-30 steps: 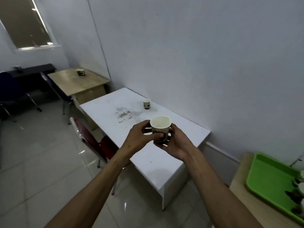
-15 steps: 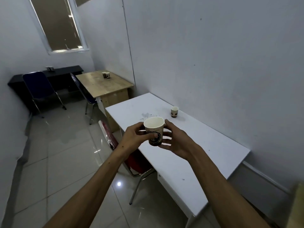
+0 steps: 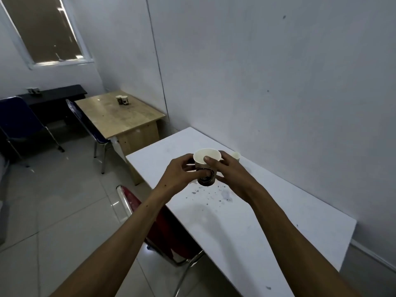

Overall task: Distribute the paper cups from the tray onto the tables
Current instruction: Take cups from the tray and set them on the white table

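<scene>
A white paper cup [image 3: 206, 166] with a dark print is held upright in the air above the white table [image 3: 246, 221]. My left hand [image 3: 179, 174] grips its left side and my right hand [image 3: 232, 176] grips its right side, thumb at the rim. A second paper cup [image 3: 235, 156] stands on the white table just behind my right hand, partly hidden. Two more cups [image 3: 122, 100] stand together on the wooden table [image 3: 120, 116] further back. The tray is out of view.
A red chair [image 3: 154, 221] is tucked under the white table's left edge. A blue chair [image 3: 85, 123] stands by the wooden table, another blue chair [image 3: 19, 116] by a black table [image 3: 53, 96] at the back. Tiled floor lies open at the left.
I have moved forward along the white table and the view has turned left. The cup stays held in both hands. The cup on the table is now close behind my right hand.
</scene>
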Demonstrator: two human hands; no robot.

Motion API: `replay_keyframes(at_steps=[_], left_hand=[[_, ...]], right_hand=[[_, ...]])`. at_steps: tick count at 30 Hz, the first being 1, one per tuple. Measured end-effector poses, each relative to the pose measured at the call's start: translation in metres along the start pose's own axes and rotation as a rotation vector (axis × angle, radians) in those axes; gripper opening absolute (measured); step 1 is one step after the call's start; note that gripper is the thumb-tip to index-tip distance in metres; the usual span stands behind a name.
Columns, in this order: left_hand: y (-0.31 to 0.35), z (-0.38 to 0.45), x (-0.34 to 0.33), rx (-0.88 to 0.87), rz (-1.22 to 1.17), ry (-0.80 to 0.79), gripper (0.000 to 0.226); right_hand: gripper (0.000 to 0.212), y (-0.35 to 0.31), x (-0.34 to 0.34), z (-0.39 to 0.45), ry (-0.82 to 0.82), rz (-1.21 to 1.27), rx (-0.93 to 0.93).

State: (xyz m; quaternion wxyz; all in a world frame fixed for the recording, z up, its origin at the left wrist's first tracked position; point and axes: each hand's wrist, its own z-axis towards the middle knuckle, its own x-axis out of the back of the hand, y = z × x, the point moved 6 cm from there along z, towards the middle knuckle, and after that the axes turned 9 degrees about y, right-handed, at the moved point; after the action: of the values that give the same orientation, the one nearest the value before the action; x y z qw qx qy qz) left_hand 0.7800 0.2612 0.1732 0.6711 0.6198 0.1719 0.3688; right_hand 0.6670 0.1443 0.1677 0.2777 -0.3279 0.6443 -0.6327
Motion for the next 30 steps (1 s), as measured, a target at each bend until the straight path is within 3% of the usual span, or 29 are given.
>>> replay_keyframes(at_steps=[6,16,22,30], left_hand=[[-0.029,0.076,-0.002,-0.023,0.023,-0.126,0.043],[-0.064,0.17,-0.041,-0.043,-0.043,-0.459,0.051],[-0.109,0.208,-0.078,0.031,-0.041,-0.538,0.058],[-0.193,0.263,-0.146,0.173,0.175,-0.534,0.041]], right_hand=[[0.061,0.014,0.006,0.066,0.124,-0.072,0.061],[0.046,0.041,0.037,0.124,0.506,-0.192,0.087],[0.051,0.093,0.065,0.155,0.697,-0.24,0.0],[0.057,0.179,0.108,0.217,0.765,-0.357,-0.122]])
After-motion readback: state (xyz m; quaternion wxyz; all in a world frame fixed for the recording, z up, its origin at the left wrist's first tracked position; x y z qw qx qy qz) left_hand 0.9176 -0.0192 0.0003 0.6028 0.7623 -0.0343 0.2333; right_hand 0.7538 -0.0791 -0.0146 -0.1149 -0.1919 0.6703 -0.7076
